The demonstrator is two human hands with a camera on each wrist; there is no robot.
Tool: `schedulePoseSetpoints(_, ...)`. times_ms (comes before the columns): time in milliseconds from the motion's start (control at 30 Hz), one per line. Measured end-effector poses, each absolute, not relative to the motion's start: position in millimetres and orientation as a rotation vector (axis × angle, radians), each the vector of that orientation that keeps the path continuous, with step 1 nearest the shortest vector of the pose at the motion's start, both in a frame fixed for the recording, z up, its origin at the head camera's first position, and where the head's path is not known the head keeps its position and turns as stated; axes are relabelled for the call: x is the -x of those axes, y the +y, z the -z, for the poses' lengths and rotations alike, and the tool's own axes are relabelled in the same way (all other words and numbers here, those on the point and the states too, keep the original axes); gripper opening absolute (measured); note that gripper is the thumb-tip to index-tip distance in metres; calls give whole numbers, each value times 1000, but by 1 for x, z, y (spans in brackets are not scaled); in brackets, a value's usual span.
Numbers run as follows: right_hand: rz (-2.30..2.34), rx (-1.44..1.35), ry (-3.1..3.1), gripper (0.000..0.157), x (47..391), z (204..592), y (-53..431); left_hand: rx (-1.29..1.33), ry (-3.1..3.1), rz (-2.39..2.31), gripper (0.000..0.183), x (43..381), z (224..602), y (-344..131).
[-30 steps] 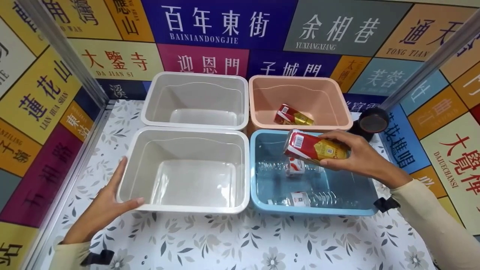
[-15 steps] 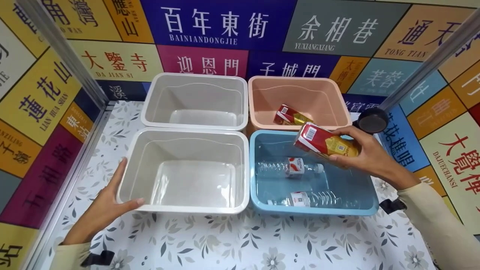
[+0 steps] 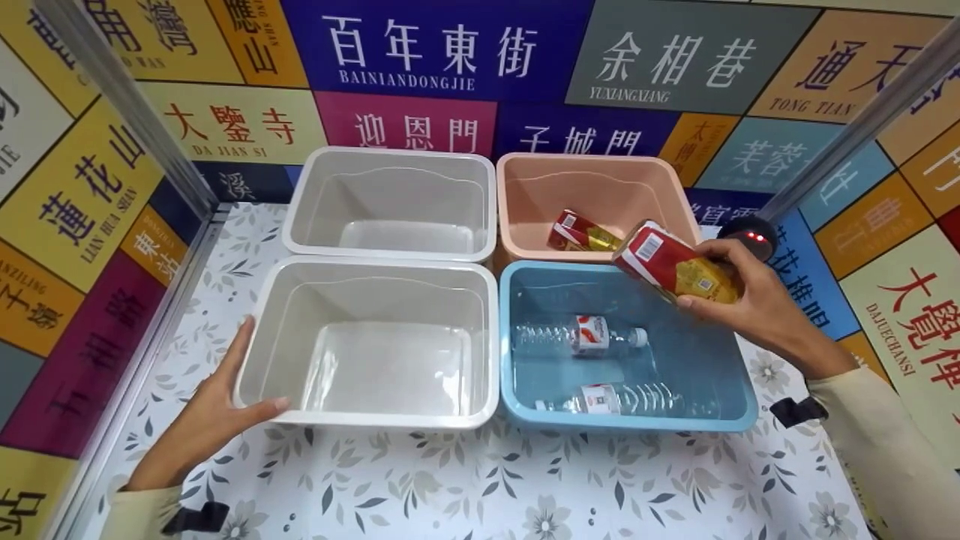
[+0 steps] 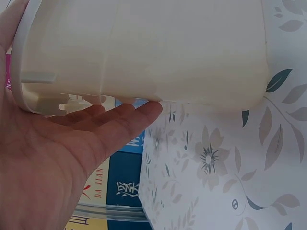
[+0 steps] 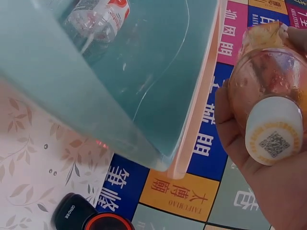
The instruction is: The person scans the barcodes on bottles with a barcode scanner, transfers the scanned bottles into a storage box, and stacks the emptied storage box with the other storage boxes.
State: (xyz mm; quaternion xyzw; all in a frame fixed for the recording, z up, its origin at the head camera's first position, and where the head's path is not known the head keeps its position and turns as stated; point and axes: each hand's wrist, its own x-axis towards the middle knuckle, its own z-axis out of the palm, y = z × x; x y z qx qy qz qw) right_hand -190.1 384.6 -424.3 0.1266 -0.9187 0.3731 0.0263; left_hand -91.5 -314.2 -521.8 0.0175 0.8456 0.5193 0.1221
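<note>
My right hand (image 3: 772, 307) grips a drink bottle (image 3: 664, 262) with a red-and-gold label, tilted above the back right corner of the blue bin (image 3: 712, 409). In the right wrist view its white cap (image 5: 273, 132) with a printed code faces the camera, beside the palm. Two clear plastic bottles (image 3: 592, 335) lie in the blue bin. My left hand (image 3: 214, 409) rests at the front left corner of the front white bin (image 3: 375, 416). Its thumb lies on the rim, and its straight fingers (image 4: 129, 122) lie along the outer wall.
A second white bin (image 3: 397, 154) stands at the back left. In the orange bin (image 3: 592, 161) behind the blue one lies another red-and-gold pack (image 3: 581, 231). A black round device (image 3: 750, 234) stands to the right. Patterned walls and metal posts (image 3: 832, 112) border the table.
My right hand has moved right and slightly back with the bottle, uncovering more of the blue bin and its clear bottles. My left hand has stayed at the white bin.
</note>
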Motion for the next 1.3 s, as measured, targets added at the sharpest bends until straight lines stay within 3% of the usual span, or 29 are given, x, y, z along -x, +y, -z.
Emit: schedulePoseSetpoints(1300, -1227, -67, -2719, 72, 199, 430, 442, -65, 2452, -1528, 123, 92, 523, -316)
